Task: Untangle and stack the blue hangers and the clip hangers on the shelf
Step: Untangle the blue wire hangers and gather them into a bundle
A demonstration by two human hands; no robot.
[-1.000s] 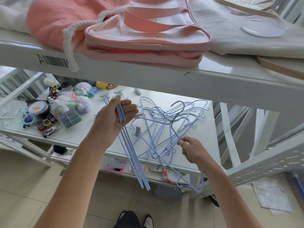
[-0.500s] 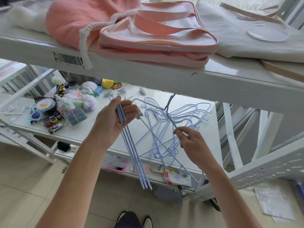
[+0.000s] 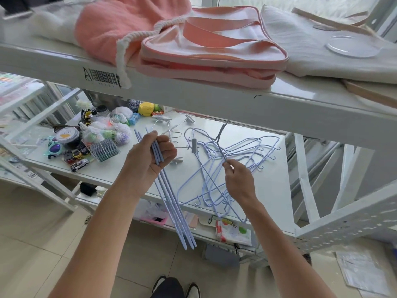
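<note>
From the head camera, the left hand (image 3: 150, 160) is closed around a bunch of long blue hanger bars (image 3: 171, 203). The bars stick out above the hand and slant down past the front edge of the shelf (image 3: 120, 175), toward the floor. The right hand (image 3: 238, 179) is closed too, pinching a thin gray hanger (image 3: 221, 138) between its fingertips (image 3: 227, 164). This gray hanger stands up from the hand, and its top reaches the underside of the upper shelf (image 3: 214, 102). Below and around the right hand lies a tangled pile of blue hangers (image 3: 242, 153) on the white shelf, with some loops hanging over the front edge. Between the two hands and a bit farther back lie the clip hangers (image 3: 171, 121), thin metal ones with small clips. On the left part of the same shelf sit little toy cars (image 3: 75, 158), a round tin (image 3: 66, 134) and small net bags (image 3: 122, 134). On the upper shelf rest a pink bag (image 3: 212, 50), a pink fuzzy cloth (image 3: 111, 26) and a white cloth (image 3: 311, 46). The person's shoes (image 3: 176, 289) show at the bottom on the tiled floor.
</note>
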